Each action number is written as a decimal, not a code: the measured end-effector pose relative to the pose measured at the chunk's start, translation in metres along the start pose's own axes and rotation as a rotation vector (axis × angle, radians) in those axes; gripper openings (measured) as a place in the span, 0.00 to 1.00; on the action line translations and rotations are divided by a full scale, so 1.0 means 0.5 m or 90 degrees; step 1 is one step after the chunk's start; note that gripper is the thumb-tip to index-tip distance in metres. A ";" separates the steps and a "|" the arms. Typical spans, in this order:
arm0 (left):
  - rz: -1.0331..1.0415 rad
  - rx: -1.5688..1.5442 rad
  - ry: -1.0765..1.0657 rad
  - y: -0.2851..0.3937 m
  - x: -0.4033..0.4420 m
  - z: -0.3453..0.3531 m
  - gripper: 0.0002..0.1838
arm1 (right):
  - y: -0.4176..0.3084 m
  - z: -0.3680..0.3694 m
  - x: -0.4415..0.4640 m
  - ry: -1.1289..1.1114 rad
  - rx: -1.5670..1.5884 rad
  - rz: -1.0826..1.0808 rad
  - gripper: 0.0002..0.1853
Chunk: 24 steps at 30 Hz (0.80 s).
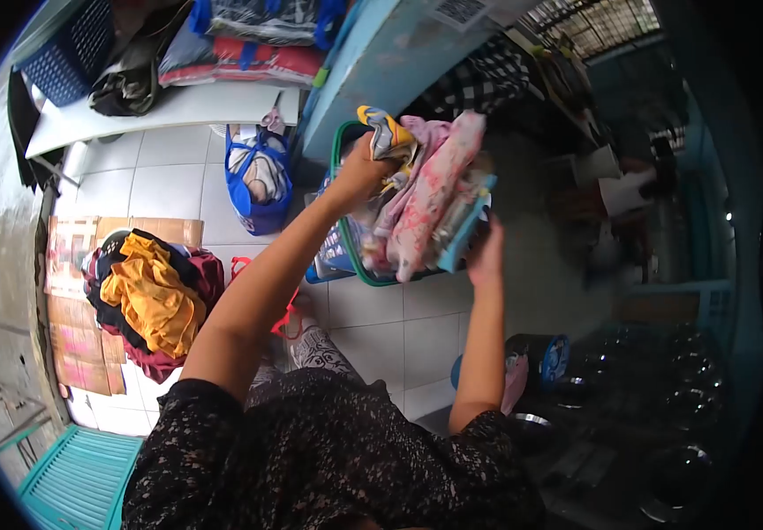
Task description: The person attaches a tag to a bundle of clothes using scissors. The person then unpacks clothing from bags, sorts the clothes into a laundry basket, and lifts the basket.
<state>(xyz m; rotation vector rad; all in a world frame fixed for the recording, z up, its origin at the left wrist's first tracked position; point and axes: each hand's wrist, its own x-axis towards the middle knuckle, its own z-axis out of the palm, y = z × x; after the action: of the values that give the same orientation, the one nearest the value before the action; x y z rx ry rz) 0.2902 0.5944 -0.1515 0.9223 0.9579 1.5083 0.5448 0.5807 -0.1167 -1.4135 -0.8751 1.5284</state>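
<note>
A green-rimmed laundry basket (349, 238) is in front of me, filled with folded clothes. A pink floral garment (434, 190) lies across the top, with a light blue cloth (467, 231) along its right side. My left hand (366, 175) is closed on a yellow and grey patterned cloth (388, 134) at the basket's upper left. At the right side of the clothes, my right hand (487, 250) grips the edge by the light blue cloth; its fingertips are partly hidden.
Left on flattened cardboard (72, 331) sits a heap of yellow, black and maroon clothes (156, 296). A blue bag (259, 181) with cloth stands near a white shelf (169, 115). A teal plastic stool (81, 477) is lower left; a person (629, 190) is at right.
</note>
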 end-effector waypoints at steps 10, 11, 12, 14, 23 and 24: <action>-0.077 -0.040 -0.031 -0.027 0.076 -0.013 0.18 | 0.227 -0.139 0.200 0.266 -0.332 -0.231 0.21; -0.070 -0.037 -0.058 0.008 0.077 0.008 0.19 | 0.176 -0.103 0.165 0.286 -0.186 -0.238 0.16; -0.063 -0.034 -0.083 0.030 0.077 0.026 0.20 | 0.144 -0.110 0.165 0.269 -0.150 -0.263 0.15; 0.019 0.043 -0.136 0.032 0.086 0.044 0.20 | 0.032 -0.091 0.130 0.269 -0.104 -0.321 0.13; 0.052 0.680 -0.057 -0.240 0.130 -0.052 0.23 | -0.078 -0.091 0.085 0.175 -0.346 -0.307 0.30; 0.029 0.684 0.077 -0.206 0.092 -0.030 0.27 | -0.046 -0.100 0.097 0.100 -0.324 -0.275 0.30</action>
<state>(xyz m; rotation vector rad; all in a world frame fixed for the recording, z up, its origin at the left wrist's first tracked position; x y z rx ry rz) 0.3084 0.6488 -0.2498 1.5947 1.9077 1.0238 0.5976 0.6314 -0.1206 -1.5359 -1.4293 0.8904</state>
